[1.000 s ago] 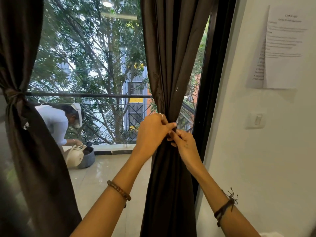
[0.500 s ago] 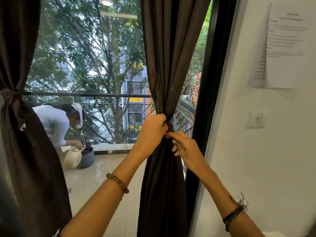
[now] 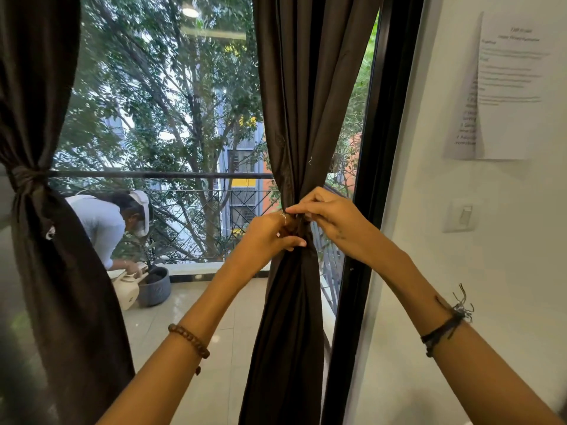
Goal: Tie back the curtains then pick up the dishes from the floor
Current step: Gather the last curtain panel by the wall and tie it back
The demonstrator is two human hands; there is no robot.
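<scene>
Curtain (image 3: 303, 118) hanging vertical, cinched mid-height, both hands pinching gather.

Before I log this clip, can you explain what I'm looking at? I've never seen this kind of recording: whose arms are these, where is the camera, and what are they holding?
There is no machine here. A person wears one camera on the head, looking forward and down, so the two arms reaching in from below are their own. The left hand and the right hand both pinch the dark right curtain where it is gathered into a narrow waist, apparently working on a tie there. The left curtain is already tied back. Through the glass, another person bends over a plant pot with a watering can on the balcony. A printed sheet and a switch are on the wall at right. No dishes are in view.
</scene>
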